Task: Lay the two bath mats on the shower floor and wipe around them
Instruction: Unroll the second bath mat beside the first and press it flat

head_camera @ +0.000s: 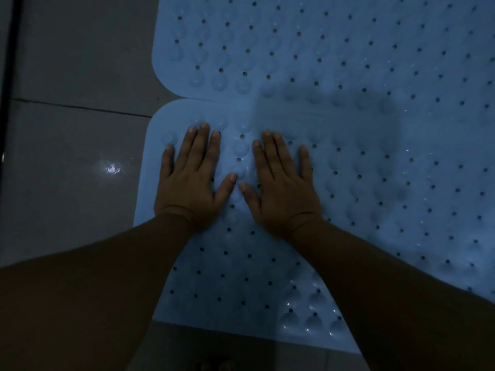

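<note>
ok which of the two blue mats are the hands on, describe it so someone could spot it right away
On the grey tiled floor two light blue perforated mats lie edge to edge. It is the nearer mat, meeting the farther mat at a seam. Only this one has the left hand and right hand flat on it.

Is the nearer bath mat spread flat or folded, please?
Spread flat: the nearer mat lies open on the floor, both hands, left hand and right hand, pressing it with straight fingers.
</note>
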